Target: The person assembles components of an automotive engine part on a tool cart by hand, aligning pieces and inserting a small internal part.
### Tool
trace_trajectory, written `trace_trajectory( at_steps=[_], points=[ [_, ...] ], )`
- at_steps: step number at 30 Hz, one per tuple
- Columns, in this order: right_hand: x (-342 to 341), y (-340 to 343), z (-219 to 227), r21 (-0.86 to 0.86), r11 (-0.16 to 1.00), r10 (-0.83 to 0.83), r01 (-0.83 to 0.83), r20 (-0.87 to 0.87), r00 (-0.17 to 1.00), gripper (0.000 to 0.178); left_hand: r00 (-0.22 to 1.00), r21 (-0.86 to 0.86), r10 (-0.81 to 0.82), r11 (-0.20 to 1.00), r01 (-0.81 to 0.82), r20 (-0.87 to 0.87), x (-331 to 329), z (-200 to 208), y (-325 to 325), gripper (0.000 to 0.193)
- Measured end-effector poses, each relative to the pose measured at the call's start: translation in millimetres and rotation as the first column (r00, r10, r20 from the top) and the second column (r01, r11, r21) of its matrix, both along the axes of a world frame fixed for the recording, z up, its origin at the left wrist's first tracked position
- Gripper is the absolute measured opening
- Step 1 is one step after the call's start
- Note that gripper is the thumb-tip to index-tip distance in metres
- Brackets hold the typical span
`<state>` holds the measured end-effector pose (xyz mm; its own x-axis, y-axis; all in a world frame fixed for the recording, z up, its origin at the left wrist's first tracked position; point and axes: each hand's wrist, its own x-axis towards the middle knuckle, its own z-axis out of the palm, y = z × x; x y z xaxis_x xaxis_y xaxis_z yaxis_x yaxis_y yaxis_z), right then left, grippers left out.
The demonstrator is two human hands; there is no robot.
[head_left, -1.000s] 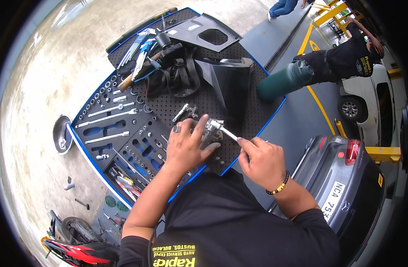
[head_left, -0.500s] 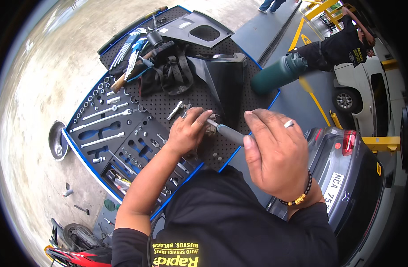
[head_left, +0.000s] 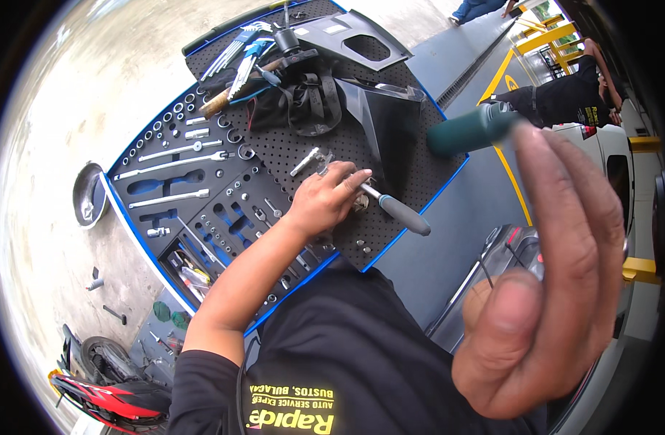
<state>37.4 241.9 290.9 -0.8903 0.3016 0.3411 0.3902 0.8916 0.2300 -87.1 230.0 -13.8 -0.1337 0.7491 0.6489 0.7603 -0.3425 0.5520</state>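
Observation:
My left hand (head_left: 331, 194) is closed round the head end of a ratchet wrench (head_left: 403, 215); its grey and blue handle points right, past the table edge. A metal part (head_left: 361, 203) shows beneath these fingers, mostly hidden, so its kind is unclear. A silver metal piece (head_left: 305, 161) pokes out beyond my knuckles. My right hand (head_left: 546, 297) is raised close to the camera at the right, away from the wrench. Its fingers are stretched and slightly bent, the thumb apart from them, and nothing shows in it.
A tool tray (head_left: 202, 181) of sockets and bars lies left. Hex keys (head_left: 251, 54), a black strapped bag (head_left: 296, 109), dark plastic panels (head_left: 390, 123) and a green bottle (head_left: 463, 132) occupy the far side. Small nuts (head_left: 363, 246) lie near. A person (head_left: 586, 87) is at upper right.
My right hand has left the ratchet handle's end and risen right, toward the camera. My left hand keeps hold of the wrench. The view has shifted.

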Motion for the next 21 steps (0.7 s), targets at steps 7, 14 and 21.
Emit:
trace_trajectory(
  at_steps=[7,14,21],
  points=[
    [28,25,-7,0.036,0.997,-0.068,0.068,0.002,0.998,0.044,0.998,-0.105,-0.057,0.993,0.057,0.005,1,-3,-9,0.048],
    [32,25,-51,-0.201,0.975,-0.055,0.097,0.203,0.978,0.063,0.998,-0.047,-0.015,0.999,0.013,-0.062,2,5,3,0.047],
    [59,78,-162,-0.435,0.830,-0.096,0.350,0.505,0.858,0.042,0.964,-0.128,0.088,0.990,-0.057,0.252,8,-3,2,0.074]
  ],
)
